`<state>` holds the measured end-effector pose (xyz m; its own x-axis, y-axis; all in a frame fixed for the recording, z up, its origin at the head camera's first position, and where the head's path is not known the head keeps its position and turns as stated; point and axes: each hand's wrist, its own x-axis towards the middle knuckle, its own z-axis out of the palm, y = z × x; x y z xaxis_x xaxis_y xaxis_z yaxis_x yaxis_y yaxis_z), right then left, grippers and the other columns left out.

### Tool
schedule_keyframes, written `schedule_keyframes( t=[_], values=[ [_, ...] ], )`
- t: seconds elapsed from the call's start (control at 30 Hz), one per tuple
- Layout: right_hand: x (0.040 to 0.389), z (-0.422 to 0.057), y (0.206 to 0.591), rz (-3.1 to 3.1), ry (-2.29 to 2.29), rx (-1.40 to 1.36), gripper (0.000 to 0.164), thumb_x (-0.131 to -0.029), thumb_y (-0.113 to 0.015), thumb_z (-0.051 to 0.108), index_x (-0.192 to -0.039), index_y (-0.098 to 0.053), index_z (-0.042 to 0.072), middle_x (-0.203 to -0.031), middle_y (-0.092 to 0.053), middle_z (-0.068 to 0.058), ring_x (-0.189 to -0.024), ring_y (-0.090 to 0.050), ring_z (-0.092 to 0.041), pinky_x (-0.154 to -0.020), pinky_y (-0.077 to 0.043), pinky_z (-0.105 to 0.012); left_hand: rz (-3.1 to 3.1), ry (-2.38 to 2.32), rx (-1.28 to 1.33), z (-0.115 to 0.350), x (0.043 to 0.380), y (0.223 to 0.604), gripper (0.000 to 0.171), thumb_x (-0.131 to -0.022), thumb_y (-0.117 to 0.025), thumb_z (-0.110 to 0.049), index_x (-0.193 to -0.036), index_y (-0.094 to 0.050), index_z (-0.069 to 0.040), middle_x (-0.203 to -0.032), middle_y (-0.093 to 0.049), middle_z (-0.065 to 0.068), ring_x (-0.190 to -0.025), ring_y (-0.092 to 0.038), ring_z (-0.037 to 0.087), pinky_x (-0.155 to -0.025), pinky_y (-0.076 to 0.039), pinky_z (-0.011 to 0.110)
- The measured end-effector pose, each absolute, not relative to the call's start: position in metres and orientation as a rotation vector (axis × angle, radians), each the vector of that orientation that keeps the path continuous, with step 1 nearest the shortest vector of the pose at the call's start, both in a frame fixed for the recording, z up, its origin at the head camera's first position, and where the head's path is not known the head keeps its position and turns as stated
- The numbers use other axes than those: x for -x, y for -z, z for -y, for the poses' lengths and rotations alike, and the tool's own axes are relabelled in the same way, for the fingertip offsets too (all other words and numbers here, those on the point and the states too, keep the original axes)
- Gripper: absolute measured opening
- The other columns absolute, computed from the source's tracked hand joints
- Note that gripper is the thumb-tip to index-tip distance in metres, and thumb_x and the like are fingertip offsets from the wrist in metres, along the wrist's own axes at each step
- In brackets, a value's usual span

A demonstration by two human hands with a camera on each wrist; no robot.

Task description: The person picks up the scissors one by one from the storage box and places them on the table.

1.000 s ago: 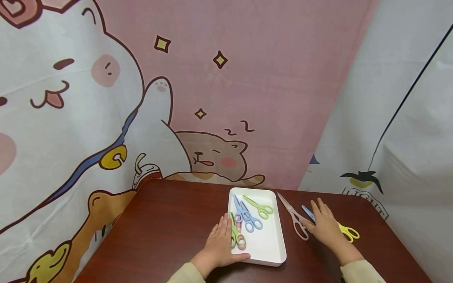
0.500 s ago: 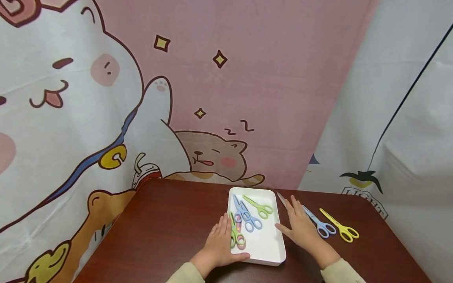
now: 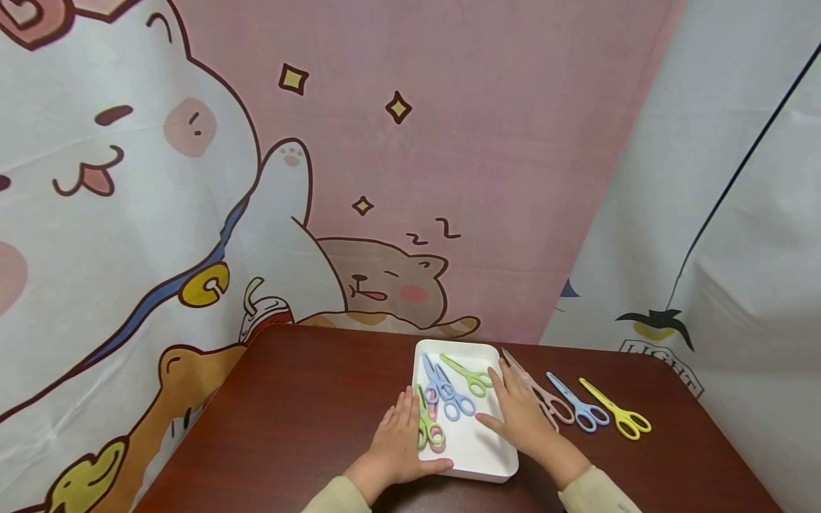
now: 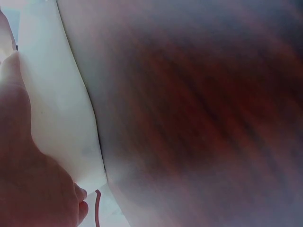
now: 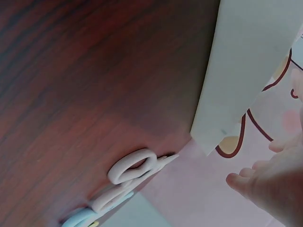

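Observation:
A white tray [image 3: 477, 452] holds several scissors: two blue pairs [image 3: 450, 400], a lime-green pair [image 3: 477, 381], and another green pair [image 3: 431, 431] lying over a pink pair [image 3: 439, 447]. My left hand [image 3: 394, 442] rests along the tray's left side, fingers straight, thumb across the near rim. My right hand [image 3: 522, 420] is over the tray's right rim with fingers extended and holds nothing. The right wrist view shows that hand [image 5: 274, 182] beside the tray wall [image 5: 236, 75]; whether it touches the rim I cannot tell.
Right of the tray, on the dark wooden table [image 3: 308, 399], lie pale pink scissors [image 3: 556, 407], blue scissors [image 3: 584, 410] and yellow scissors [image 3: 621, 413]. A printed cartoon cloth [image 3: 513, 178] hangs behind the table.
My right hand has moved left, from above the loose blue and yellow scissors to the tray's right rim, uncovering those scissors. My left hand and the tray have stayed in place.

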<state>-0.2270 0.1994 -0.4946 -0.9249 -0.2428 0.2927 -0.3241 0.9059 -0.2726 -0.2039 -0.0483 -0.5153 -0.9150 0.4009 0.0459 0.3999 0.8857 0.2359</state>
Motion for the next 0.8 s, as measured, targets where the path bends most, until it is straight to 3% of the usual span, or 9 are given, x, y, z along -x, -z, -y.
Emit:
schedule_keyframes(
  t=[0.8],
  values=[
    [0.238, -0.163, 0.488, 2.866, -0.555, -0.539, 0.085, -0.078, -0.074, 0.038, -0.142, -0.036, -0.004, -0.15, -0.025, -0.029, -0.137, -0.025, -0.048, -0.106, -0.027, -0.062, -3.084, -0.373, -0.674, 0.049, 0.206, 0.523, 0.126, -0.066, -0.048, -0.087, -0.148, -0.02, 0.004, -0.156, -0.017, 0.023, -0.143, -0.021, 0.034, -0.113, -0.027, 0.045]
  ],
)
